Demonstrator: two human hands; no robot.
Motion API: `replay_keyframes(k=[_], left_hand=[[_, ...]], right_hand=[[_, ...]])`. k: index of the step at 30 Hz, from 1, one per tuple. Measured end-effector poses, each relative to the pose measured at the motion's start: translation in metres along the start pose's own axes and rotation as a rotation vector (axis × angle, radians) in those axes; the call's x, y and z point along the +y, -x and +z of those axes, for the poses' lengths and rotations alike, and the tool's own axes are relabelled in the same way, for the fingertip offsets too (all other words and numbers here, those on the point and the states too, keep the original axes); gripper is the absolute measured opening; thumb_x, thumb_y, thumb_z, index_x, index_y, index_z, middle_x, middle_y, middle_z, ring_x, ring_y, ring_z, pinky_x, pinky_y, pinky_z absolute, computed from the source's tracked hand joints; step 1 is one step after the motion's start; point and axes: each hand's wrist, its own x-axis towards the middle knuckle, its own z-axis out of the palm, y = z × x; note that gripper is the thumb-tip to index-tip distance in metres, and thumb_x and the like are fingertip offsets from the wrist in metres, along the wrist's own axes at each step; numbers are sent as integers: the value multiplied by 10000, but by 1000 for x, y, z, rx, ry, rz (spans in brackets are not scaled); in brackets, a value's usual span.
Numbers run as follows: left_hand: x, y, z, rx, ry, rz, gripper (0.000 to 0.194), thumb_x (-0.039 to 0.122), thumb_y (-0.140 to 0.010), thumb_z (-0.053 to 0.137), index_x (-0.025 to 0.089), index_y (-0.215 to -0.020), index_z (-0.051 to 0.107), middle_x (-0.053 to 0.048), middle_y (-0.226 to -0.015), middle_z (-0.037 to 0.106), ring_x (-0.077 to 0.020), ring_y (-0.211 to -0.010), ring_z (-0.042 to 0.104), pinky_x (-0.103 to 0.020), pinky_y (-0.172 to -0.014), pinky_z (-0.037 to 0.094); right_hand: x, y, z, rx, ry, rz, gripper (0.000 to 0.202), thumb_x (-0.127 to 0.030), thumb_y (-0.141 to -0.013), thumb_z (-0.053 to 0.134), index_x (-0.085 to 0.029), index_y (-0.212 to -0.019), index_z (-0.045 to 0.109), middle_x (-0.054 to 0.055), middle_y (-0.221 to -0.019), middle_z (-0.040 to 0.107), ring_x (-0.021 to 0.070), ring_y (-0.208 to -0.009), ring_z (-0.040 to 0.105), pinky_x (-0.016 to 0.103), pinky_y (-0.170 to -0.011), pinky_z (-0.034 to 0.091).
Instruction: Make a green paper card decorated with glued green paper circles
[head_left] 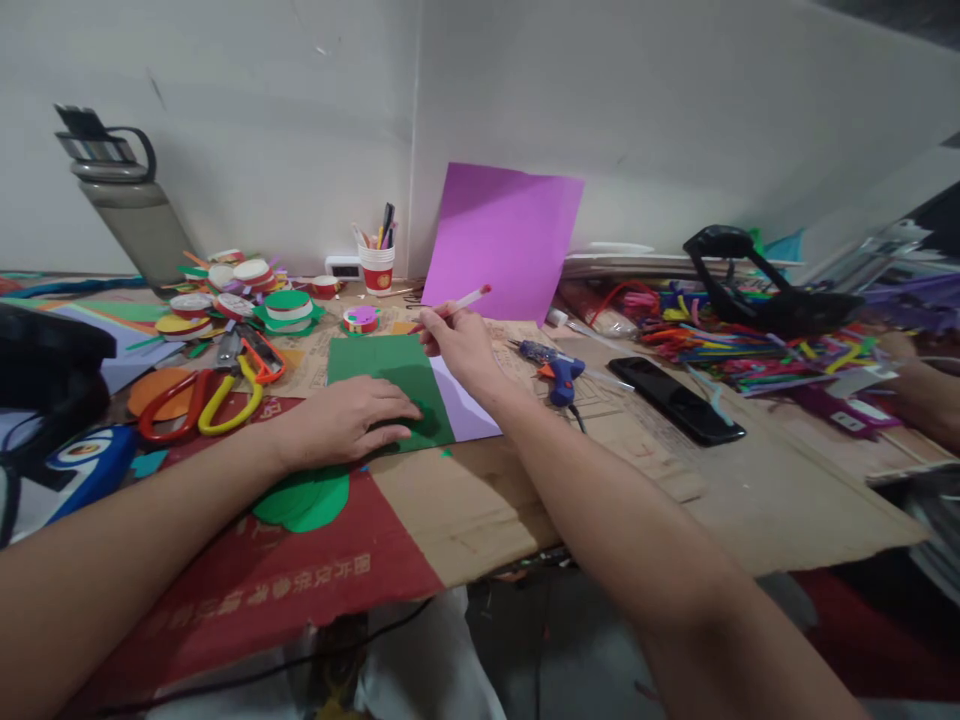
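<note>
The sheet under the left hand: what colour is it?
Green. The sheet shows best in the head view, under the left hand.

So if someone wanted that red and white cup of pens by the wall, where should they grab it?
Probably around the sides of the cup, coming from the near side: it stands upright, pens stick up out of its mouth, and the wall rises behind it.
</note>
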Motion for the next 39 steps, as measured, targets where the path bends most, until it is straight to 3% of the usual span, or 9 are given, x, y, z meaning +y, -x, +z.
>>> replay_keyframes(k=[6,12,18,22,28,32,39], left_hand=[[5,-1,1,0,-26,6,292,306,-975,440,204,-1016,710,-38,-1087,724,-190,-1038,632,-362,-938,420],[13,1,9,32,-60,-22,314,293,-976,419,178,-1038,704,-81,-1074,718,-195,-1018,639,-344,-919,463],[17,4,8,-27,-1,-104,324,281,-965,422,161,-1104,689,-110,-1178,681,-217,-1076,632,-351,-943,489],[9,4,3,-59,112,-221,343,259,-954,418,178,-1205,638,-82,-1200,676,-212,-1089,627,-355,-947,491],[-12,6,4,70,276,-260,315,315,-947,438,204,-1128,670,-44,-1117,713,-176,-1009,653,-324,-922,503],[-15,7,-3,127,281,-308,311,348,-928,478,196,-1123,667,-47,-1132,708,-189,-1034,646,-351,-942,494],[-19,10,0,59,248,-143,277,307,-941,466,207,-1010,715,-53,-1076,717,-167,-1019,643,-317,-922,504]], right_hand=[[-1,5,3,-71,-83,35,273,-406,-915,503,-184,-760,540,-24,-624,603,64,-477,545,176,-474,466],[9,1,6,-91,-27,57,146,-329,-867,574,-188,-830,562,-12,-697,633,86,-607,606,176,-513,495],[7,0,1,-52,-34,57,154,-335,-866,573,-187,-828,553,-26,-665,613,77,-563,582,193,-533,500],[3,2,0,-52,-61,60,164,-337,-870,569,-184,-819,543,-36,-651,606,66,-537,560,184,-528,485],[-4,0,-3,-12,-94,91,150,-322,-877,576,-190,-814,545,-35,-649,620,68,-536,556,186,-531,485],[-7,-1,-4,-1,-111,86,149,-308,-880,579,-190,-796,544,-39,-649,619,59,-517,545,176,-518,470],[-8,-1,-4,15,-120,74,125,-268,-880,570,-182,-791,554,-33,-644,621,67,-514,548,190,-516,471]])
